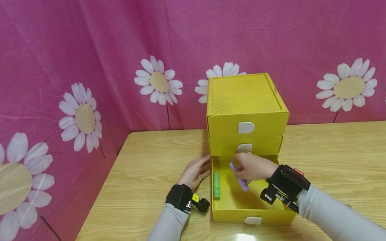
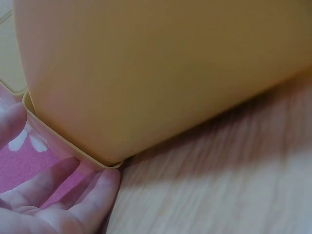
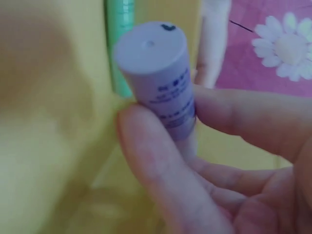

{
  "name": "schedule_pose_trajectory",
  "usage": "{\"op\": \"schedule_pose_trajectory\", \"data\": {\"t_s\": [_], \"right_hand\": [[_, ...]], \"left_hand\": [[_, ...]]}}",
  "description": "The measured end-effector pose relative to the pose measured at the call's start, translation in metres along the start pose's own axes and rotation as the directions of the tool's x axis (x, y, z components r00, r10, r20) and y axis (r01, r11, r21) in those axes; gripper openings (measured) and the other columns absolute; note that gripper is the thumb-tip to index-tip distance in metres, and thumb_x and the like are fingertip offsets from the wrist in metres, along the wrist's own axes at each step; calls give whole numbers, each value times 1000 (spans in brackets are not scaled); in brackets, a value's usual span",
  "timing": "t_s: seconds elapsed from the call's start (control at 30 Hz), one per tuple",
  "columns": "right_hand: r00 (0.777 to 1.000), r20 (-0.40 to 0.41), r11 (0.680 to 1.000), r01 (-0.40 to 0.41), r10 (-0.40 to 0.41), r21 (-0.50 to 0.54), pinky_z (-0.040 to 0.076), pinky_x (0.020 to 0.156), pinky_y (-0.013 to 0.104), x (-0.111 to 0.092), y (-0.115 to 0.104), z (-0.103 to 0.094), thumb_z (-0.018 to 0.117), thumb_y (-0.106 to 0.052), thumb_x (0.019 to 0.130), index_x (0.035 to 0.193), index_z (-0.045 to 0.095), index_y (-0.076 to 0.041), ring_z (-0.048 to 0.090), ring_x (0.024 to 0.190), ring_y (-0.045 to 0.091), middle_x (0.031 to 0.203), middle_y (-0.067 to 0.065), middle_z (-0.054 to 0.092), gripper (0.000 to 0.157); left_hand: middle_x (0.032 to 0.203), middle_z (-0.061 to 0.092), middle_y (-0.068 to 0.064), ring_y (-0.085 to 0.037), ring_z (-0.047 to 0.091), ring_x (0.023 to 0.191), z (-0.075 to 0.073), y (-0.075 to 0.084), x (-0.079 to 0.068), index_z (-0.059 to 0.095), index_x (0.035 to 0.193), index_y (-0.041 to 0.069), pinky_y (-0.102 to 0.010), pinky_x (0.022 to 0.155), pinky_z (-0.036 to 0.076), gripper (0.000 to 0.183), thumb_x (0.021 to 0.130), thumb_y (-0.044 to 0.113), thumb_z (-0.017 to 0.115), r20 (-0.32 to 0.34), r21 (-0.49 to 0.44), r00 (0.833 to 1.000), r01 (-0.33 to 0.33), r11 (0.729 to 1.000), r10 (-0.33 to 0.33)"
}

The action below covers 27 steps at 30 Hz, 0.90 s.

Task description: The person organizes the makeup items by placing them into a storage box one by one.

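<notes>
My right hand (image 1: 254,166) pinches a purple marker (image 1: 243,185) between thumb and fingers, tilted over the pulled-out bottom drawer (image 1: 232,215) of a yellow drawer unit (image 1: 240,94). In the right wrist view, the marker's round end (image 3: 150,46) faces the camera, with dark print along its side. A green marker (image 1: 216,185) lies lengthwise along the drawer's left wall. Beside the unit, my left hand (image 1: 195,172) has its fingertips at the left front edge of the casing, close to the drawer's side (image 2: 161,73). Its fingers look relaxed, with the thumb held apart.
Two upper drawers with white tabs, the top one (image 1: 228,129) and the middle one (image 1: 223,145), are pushed in. The unit stands on a wooden table (image 1: 141,176). A pink curtain (image 1: 274,16) with white daisies hangs behind and to the left.
</notes>
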State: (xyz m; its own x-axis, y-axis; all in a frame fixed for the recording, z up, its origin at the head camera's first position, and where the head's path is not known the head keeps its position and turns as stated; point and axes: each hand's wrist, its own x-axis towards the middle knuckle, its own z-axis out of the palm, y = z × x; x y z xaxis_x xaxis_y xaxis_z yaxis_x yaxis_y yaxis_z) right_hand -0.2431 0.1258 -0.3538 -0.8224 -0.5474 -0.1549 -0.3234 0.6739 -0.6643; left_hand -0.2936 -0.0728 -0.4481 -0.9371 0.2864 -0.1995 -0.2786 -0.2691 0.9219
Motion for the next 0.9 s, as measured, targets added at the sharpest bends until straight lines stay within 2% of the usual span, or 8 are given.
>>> {"op": "schedule_pose_trajectory", "data": {"t_s": [0.17,0.3,0.43,0.63,0.77,0.9], "right_hand": [[995,62,995,-82,78,54,54,55,33,12,8,11,57,3,85,86,49,2,61,50,19,56,8,61,9],[990,68,993,-121,120,6,53,52,30,22,12,17,60,1,83,83,50,0,61,50,18,56,8,61,11],[987,67,989,-146,147,-26,52,51,27,31,15,22,63,-1,82,84,54,0,60,51,16,58,5,60,10],[987,70,990,-142,142,-2,53,52,26,44,19,31,64,-3,81,87,57,3,61,53,16,63,6,60,10],[984,46,984,-174,173,35,52,51,26,50,20,38,64,-3,82,92,57,6,62,53,17,66,8,59,16],[977,21,974,-215,214,69,53,52,26,52,16,42,65,-5,83,101,53,11,63,56,19,72,11,58,26]], "left_hand": [[142,31,-21,-34,34,128,0,0,2,39,132,-7,-43,104,32,42,96,14,45,0,-6,1000,-5,1000,5],[141,34,-20,-34,36,127,0,0,2,40,132,-7,-43,104,32,42,96,15,45,-7,-8,1000,-1,1000,1],[140,35,-20,-33,37,126,0,0,2,41,132,-7,-42,103,33,42,96,15,46,-10,-11,1000,4,1000,-4],[135,42,-18,-27,45,118,0,-1,3,44,129,-6,-40,100,37,40,96,16,47,-27,0,1000,4,1000,-4],[131,45,-15,-22,48,111,0,0,3,46,127,-6,-39,99,38,39,95,16,48,-39,-7,999,10,1000,-10],[132,44,-16,-22,48,110,0,0,3,45,128,-6,-40,100,37,39,95,15,48,-41,-9,999,11,1000,-11]]}}
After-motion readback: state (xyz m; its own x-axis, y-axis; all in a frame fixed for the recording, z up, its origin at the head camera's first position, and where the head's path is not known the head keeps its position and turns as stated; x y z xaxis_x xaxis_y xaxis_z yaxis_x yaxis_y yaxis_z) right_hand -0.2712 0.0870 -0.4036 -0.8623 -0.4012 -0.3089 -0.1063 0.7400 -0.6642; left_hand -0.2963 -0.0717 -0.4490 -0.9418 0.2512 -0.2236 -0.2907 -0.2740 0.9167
